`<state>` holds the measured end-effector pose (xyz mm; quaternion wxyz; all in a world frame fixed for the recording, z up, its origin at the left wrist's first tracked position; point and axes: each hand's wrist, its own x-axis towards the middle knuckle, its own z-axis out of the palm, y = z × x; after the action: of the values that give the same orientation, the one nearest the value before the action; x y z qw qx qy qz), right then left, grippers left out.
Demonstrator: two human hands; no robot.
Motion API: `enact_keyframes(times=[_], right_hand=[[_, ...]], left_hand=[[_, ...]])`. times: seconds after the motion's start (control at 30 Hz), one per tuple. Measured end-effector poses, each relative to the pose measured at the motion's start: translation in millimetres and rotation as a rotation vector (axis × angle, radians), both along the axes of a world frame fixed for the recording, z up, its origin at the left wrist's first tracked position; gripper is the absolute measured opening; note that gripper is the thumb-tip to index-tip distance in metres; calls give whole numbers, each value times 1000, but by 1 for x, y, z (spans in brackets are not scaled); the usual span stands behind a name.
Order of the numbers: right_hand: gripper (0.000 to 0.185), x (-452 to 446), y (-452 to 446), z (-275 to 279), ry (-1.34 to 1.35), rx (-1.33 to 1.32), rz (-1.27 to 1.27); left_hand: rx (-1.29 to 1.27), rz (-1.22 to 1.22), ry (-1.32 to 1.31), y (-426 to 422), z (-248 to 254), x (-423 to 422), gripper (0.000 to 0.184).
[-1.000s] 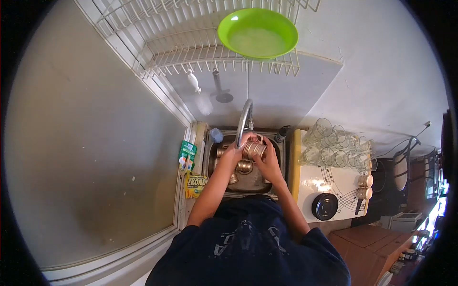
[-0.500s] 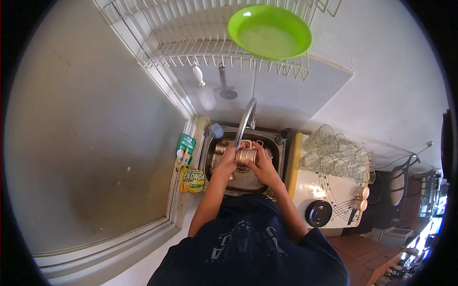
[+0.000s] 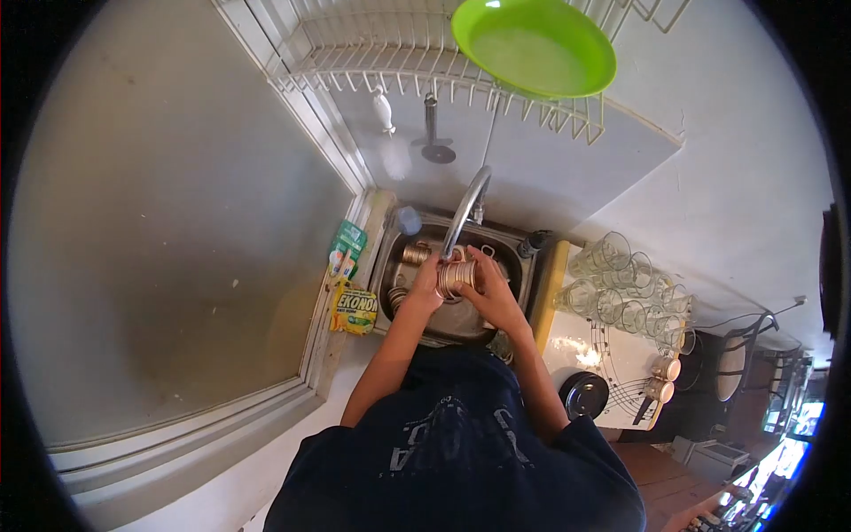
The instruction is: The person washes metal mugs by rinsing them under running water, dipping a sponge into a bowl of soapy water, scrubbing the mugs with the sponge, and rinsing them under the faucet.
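Note:
A ribbed, brown-and-cream striped cup (image 3: 456, 278) is held between both hands just below the tap (image 3: 466, 209). My left hand (image 3: 427, 285) grips its left side with the fingers closed. On the other side, my right hand (image 3: 493, 294) wraps round it, thumb toward me. Beneath them is the steel sink (image 3: 456, 332). Another striped cup (image 3: 415, 254) lies in the basin to the left, and one more (image 3: 397, 298) rests by the left wall. Further pieces behind my hands are partly hidden.
Left of the sink sit a yellow packet (image 3: 355, 309) and a green packet (image 3: 347, 248). Several upturned glasses (image 3: 612, 306), two small cups (image 3: 659, 388) and a black round lid (image 3: 584, 395) stand on the right counter. A green bowl (image 3: 536, 53) rests on the overhead rack (image 3: 390, 62).
The view has shifted and tilted slightly. The striped cup has turned in my hands so that its round end faces more toward me. Both hands keep hold of it.

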<state>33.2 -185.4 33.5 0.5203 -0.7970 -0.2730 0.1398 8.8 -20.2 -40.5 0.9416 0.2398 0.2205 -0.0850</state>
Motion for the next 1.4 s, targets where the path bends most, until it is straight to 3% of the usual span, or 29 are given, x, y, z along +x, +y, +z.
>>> enact_keyframes(times=[0.1, 0.17, 0.3, 0.47, 0.6, 0.87, 1.17, 1.4], right_hand=[[64, -1, 1, 6, 38, -12, -20], [66, -3, 3, 7, -134, -53, -116], [69, -3, 12, 14, -45, -28, -148], [71, -5, 21, 19, -38, -5, -108], [74, -6, 27, 21, -125, -13, -134], [71, -6, 34, 26, -27, 49, -122], [72, -8, 36, 27, 45, 159, -141], [72, -9, 32, 31, 54, 202, -174]], left_hand=[[-25, 21, 7, -2, -3, 1, 31], [-121, 74, 40, -1, -8, 1, 29], [-105, 156, 227, -1, -3, 1, 34], [-307, 2, -60, 2, 14, -6, 52], [-384, 28, -58, 5, 6, -6, 56], [-629, 39, -264, 8, -8, -7, 61], [-499, -25, -387, 11, -12, 5, 62], [-382, -44, -296, 10, -23, 17, 51]])
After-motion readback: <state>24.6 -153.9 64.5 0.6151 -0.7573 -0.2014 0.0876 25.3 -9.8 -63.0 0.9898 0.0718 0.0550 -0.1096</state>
